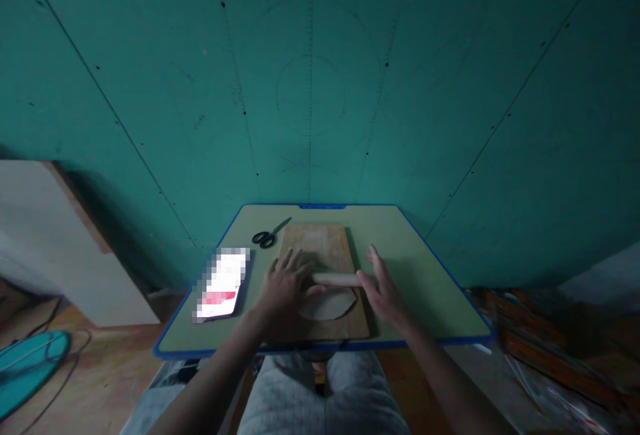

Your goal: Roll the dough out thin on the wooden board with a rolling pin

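A pale rolling pin (336,280) lies crosswise over a wooden board (325,238). Below it, partly under it, is a flat, pale, rounded sheet (327,305) that looks like rolled dough. My left hand (287,282) covers the pin's left end, thumb on the near side and fingers reaching over the board, so that end is hidden. At the pin's right end is my right hand (383,288), its thumb touching the pin and its fingers stretched out and apart.
Black-handled scissors (270,234) lie left of the board's far end. A phone (225,285) with a lit, blurred screen rests on the left of the blue-edged table (425,302). Behind the table stands a green wall (310,88); a white panel (65,242) leans at left.
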